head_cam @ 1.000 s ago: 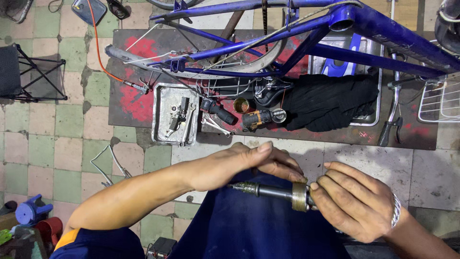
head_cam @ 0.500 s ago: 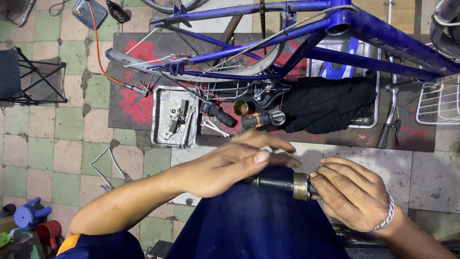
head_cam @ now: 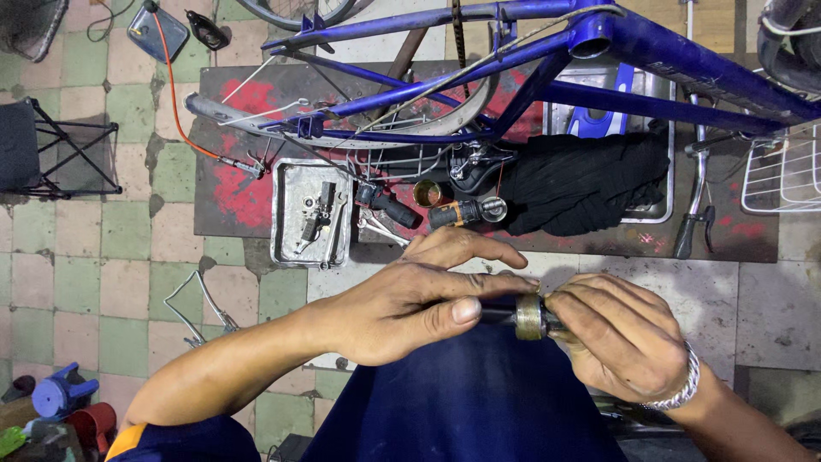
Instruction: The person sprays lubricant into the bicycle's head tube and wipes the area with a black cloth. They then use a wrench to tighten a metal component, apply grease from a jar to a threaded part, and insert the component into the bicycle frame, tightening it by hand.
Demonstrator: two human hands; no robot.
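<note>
Green-and-cream tiled floor (head_cam: pixel 128 257); far across it, red-stained dark mat (head_cam: pixel 231 184) bearing metal tray (head_cam: pixel 291 231), black cloth (head_cam: pixel 581 184), spanner (head_cam: pixel 380 227).

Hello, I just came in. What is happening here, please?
A person sits over a tiled floor and holds a dark metal axle with a brass-coloured ring on it. The left hand wraps the axle's left part, and the right hand pinches the end beside the ring. Ahead lie a blue bicycle frame, a metal tray with small parts, and a black cloth.
</note>
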